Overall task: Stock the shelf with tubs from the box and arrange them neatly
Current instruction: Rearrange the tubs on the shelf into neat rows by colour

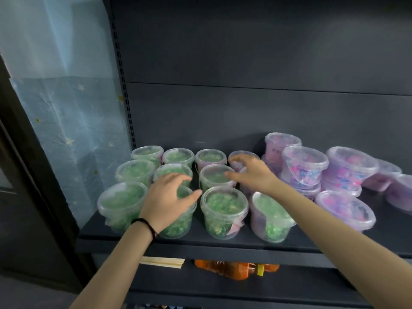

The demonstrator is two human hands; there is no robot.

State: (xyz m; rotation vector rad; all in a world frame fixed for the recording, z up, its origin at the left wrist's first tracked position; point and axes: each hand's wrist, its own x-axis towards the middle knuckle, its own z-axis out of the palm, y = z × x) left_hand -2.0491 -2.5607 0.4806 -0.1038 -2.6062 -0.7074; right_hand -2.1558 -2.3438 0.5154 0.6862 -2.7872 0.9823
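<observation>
- In the head view, we see a dark shelf (pixel 223 245) carrying the green tubs (pixel 224 208) on its left half, set in rough rows from front to back.
- The pink tubs (pixel 304 166) sit on the right half of the same shelf. Some are stacked and some lie tilted, less tidy than the green ones.
- One leaning tub (pixel 272 217) stands at the front between the two groups, tipped to one side, with green contents showing through its lid.
- Our left hand (pixel 169 197) is over the second tub in the front row (pixel 178 221), fingers spread and loosely bent, thumb out to the right. It grips nothing that we can see, and we cannot tell whether the palm touches the lid.
- A black wristband (pixel 145 226) circles the left wrist.
- Our right hand (pixel 252 172) reaches further in, its bent fingertips on the lid of the back tub (pixel 244 156). The thumb points away to the left above a middle-row tub (pixel 214 178), so there is no pinch.
- On the shelf below lie an orange bottle (pixel 229 268) on its side and a bundle of wooden sticks (pixel 162 263).
- Blue paper (pixel 66 130) with small stars covers the wall on the left.
</observation>
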